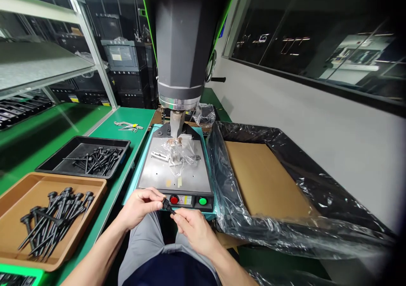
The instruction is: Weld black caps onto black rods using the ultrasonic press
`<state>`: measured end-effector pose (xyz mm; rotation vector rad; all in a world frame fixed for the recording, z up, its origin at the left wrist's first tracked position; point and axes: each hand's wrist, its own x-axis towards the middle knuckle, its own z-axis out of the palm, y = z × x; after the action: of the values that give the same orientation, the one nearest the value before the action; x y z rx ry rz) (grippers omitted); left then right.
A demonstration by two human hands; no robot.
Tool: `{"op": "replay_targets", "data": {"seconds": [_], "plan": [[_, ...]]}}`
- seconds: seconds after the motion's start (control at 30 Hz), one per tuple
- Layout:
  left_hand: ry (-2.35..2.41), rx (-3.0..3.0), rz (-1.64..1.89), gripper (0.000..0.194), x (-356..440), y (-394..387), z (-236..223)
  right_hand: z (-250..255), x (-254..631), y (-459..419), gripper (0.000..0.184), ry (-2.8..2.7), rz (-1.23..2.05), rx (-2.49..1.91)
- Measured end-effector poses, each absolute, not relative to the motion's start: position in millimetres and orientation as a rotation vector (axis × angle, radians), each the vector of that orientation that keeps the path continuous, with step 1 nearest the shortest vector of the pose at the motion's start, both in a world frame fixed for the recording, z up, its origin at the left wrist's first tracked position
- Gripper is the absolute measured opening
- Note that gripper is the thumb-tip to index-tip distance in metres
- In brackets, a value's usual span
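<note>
In the head view, a small black plastic part [167, 206] is held between my two hands, above my lap. My left hand [142, 206] pinches its upper left end between thumb and fingers. The lower right end is gripped by the fingertips of my right hand [195, 229]. Fingers cover some of the part, so its full shape cannot be made out. Just beyond my hands is the front panel of a bench machine, with a red button [174, 199] and a green button [202, 201]. Above its metal plate [165, 180] stands a fixture [176, 155] wrapped in clear plastic.
A tan tray [12, 235] and a black tray [63, 161] on the left hold long black bolt-like parts. Pliers [128, 125] lie behind them. The machine's grey head [179, 45] hangs over the plate. At right, a box lined with black plastic [228, 210] holds cardboard [263, 176].
</note>
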<state>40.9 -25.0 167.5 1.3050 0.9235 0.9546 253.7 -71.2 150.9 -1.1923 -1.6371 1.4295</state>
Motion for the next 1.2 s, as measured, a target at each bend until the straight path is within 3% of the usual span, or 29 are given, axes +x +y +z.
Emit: {"op": "replay_targets", "data": {"seconds": [0.17,0.6,0.87,1.07,1.2], "plan": [[0.906,1.282,0.932,0.010,44,-27,164,143,257,-66,0.045,-1.235,1.996,-1.032],[0.949,1.334,0.932,0.019,75,-10,136,115,244,-41,0.043,-0.940,1.883,-0.875],[1.212,1.141,1.145,0.046,66,57,135,89,226,7,0.043,-0.823,1.759,-1.046],[1.111,0.687,1.058,0.037,76,127,162,86,168,46,0.032,-0.936,1.957,-1.055],[1.016,0.537,1.074,0.011,91,142,169,93,151,75,0.022,-1.040,1.747,-1.033]]}}
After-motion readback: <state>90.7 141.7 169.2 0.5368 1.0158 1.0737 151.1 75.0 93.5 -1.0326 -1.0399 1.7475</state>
